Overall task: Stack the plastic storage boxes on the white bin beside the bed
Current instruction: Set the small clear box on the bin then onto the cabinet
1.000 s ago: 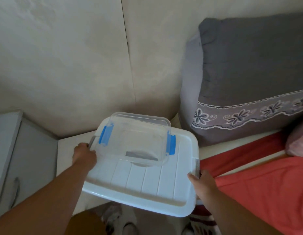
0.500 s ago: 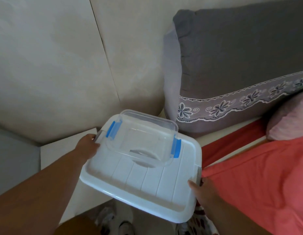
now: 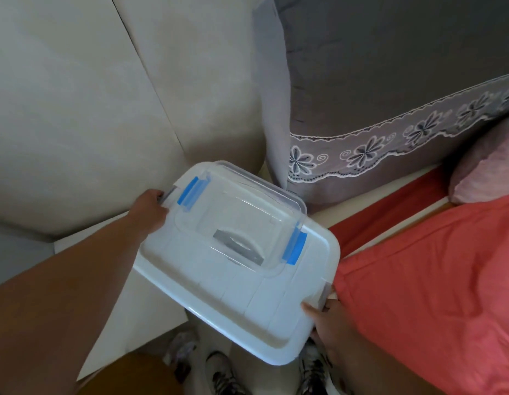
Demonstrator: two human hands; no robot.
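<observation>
A large white plastic storage box (image 3: 219,295) with a ribbed lid is held in the air between the wall and the bed. On its lid sits a smaller clear box (image 3: 247,212) with blue clips and a grey handle. My left hand (image 3: 149,208) grips the grey latch at the big box's far left end. My right hand (image 3: 330,317) grips the latch at its near right end. The box is tilted, its right end nearer me. No separate white bin shows beneath it.
A bed with a coral sheet (image 3: 433,295) lies at the right, close to the box. A grey pillow (image 3: 404,89) with floral lace trim leans on the beige wall (image 3: 90,109). A white surface (image 3: 139,317) lies below left. Shoes (image 3: 219,374) stand on the floor.
The view has swung left and down, so bed and pillow fill more of the right. The two boxes have turned clockwise and shifted toward the bed, both hands keeping their grip.
</observation>
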